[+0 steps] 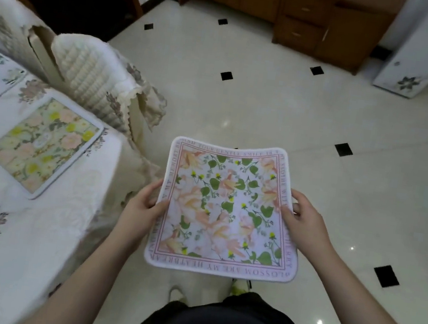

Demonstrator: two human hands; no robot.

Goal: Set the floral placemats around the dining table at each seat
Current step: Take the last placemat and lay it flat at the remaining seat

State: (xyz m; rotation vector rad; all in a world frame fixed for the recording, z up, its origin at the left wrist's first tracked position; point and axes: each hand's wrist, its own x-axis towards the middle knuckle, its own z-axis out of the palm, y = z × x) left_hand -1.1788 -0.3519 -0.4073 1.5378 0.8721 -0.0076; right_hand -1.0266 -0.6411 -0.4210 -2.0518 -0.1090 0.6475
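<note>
I hold a square floral placemat [228, 207] flat in front of me above the floor; it has pink blooms, green leaves and a lettered pink border. My left hand [145, 201] grips its left edge and my right hand [303, 217] grips its right edge. A second floral placemat [43, 145], greenish with yellow and pink flowers, lies on the dining table [21, 231] at the left, near a chair. The table wears a white embroidered cloth.
A chair [95, 83] with a cream quilted cover stands against the table's far side, and another chair back [5, 23] is behind it. A wooden cabinet [321, 21] stands at the far wall. The glossy tiled floor [369, 168] spreads to the right.
</note>
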